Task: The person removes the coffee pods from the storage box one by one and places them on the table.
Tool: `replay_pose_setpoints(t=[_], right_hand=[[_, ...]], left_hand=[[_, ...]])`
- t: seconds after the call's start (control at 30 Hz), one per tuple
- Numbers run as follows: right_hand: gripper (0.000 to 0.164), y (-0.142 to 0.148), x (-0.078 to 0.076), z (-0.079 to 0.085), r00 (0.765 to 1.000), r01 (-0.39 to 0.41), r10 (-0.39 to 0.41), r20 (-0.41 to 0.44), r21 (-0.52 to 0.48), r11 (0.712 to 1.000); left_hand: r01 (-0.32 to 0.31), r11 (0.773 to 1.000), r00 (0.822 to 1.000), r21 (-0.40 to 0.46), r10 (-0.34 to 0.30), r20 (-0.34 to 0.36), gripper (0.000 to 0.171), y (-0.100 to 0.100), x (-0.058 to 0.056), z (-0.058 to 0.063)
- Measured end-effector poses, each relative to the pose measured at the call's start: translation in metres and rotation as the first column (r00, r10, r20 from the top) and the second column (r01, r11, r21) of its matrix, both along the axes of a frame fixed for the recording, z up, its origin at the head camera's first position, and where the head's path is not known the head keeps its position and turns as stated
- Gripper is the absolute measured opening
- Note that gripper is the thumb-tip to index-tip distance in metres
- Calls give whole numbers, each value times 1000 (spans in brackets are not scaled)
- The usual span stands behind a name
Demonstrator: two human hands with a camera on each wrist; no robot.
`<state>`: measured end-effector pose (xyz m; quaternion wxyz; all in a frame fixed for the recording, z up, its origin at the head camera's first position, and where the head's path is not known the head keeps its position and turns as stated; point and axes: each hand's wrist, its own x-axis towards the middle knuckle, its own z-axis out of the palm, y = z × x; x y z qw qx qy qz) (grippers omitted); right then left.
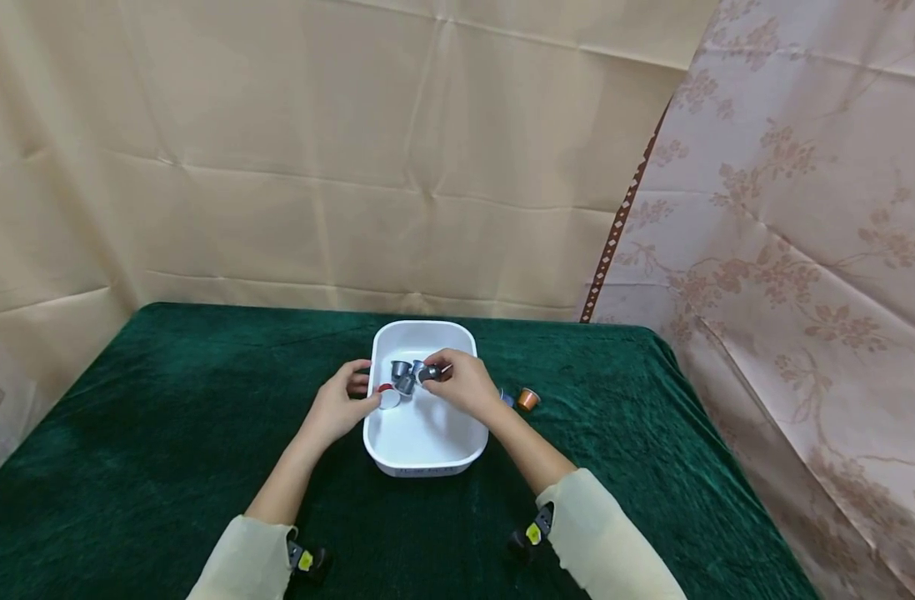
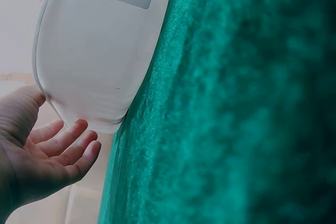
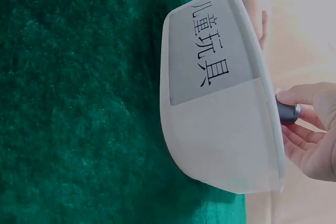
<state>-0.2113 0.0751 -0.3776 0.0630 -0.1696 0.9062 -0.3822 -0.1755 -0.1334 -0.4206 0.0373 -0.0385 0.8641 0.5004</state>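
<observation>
A white plastic bin (image 1: 426, 450) stands on the table, with several grey and silver coffee capsules (image 1: 404, 383) in its left part. Beside these lies a red capsule (image 1: 388, 397), its white lid facing up. My right hand (image 1: 465, 383) pinches a dark grey coffee capsule (image 3: 286, 111) between thumb and fingers, just above the others. At the bin's left side my left hand (image 1: 339, 406) holds the rim, thumb over the edge and fingers outside against or near the wall. The left wrist view shows those fingers (image 2: 71, 142) loosely bent.
Right of the bin, a copper capsule (image 1: 528, 399) lies on the dark green cloth (image 1: 202, 417), and a blue capsule (image 1: 507, 399) is partly hidden by the right wrist. A printed label (image 3: 207, 51) covers part of the bin's near wall. A beige curtain (image 1: 315, 167) hangs behind the table.
</observation>
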Motion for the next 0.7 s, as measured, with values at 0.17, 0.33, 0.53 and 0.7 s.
replay_pose_setpoints(t=[0.17,0.33,0.53,0.7], right_hand=[[28,3,2,3,1000,18,-18,-3,-10,1000],[31,7,3,4,1000,6,-6,-18,-19,1000],[31,12,3,5,1000,16,-16,-12,-41,999],[32,15,4,5,999,38,-38,-2,-61,997]], left_hand=[[-4,1000,1000,-5,4,5,63,0,-1,0],[-5,1000,1000,-7,5,11,63,0,0,0],[1,1000,1000,-4,0,9,61,-1,0,-1],[0,1000,1000,-5,0,11,62,-1,0,-1]])
